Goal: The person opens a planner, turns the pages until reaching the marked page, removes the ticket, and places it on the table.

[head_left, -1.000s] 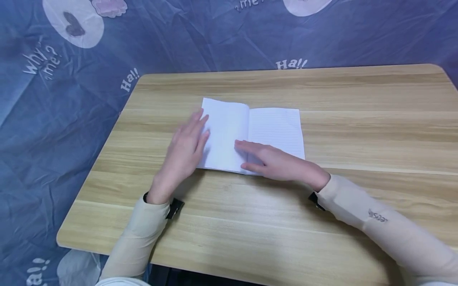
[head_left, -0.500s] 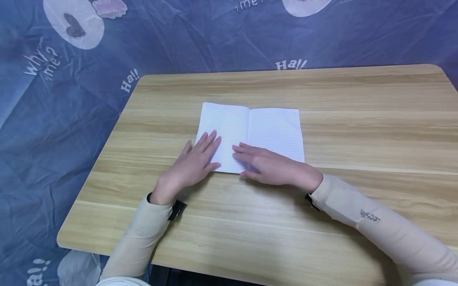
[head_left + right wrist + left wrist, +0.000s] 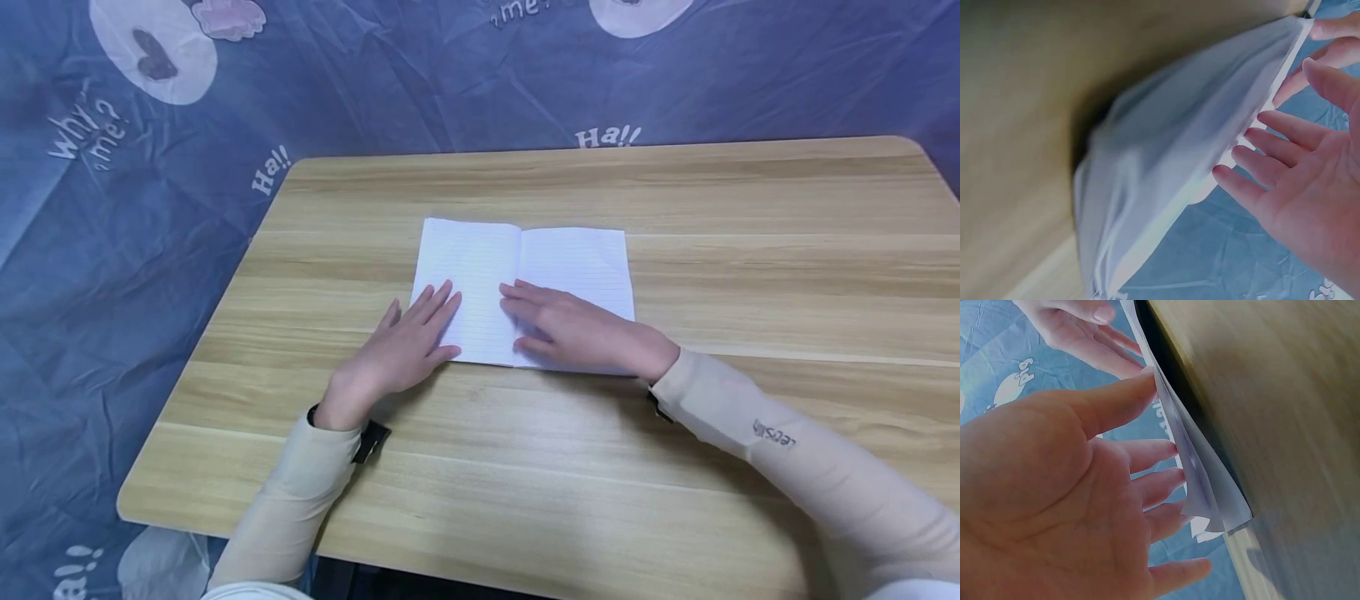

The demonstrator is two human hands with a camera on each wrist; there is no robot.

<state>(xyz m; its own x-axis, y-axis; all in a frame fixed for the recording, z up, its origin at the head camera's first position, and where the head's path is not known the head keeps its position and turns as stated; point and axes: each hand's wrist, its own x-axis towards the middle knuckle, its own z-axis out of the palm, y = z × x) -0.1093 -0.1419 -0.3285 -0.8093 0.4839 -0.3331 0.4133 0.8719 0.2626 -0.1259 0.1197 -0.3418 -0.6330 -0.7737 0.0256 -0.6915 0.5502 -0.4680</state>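
A notebook (image 3: 483, 258) with lined white pages lies spread out on the wooden table. My left hand (image 3: 401, 346) rests on the lower left of its left page, fingers straight and spread, the little finger beyond the page's edge. Across the lower part of the centre fold lies my right hand (image 3: 566, 329), its fingers extended toward the left page. In the left wrist view, the left fingertips and thumb touch the top sheet, and the page edges (image 3: 1210, 481) fan apart slightly at the corner. The right wrist view shows the right fingertips along the page surface, above a thick stack of leaves (image 3: 1166, 137).
The wooden table (image 3: 525, 483) extends around the notebook on all sides. Behind it and to the left hangs a blue printed cloth (image 3: 412, 75). Both forearms wear beige sleeves (image 3: 780, 442), with a black wrist device (image 3: 371, 440) under the left one.
The left page has settled flatter. My left hand has come down from the page's outer edge onto its lower part. My right hand has shifted slightly, lately up and to the right.
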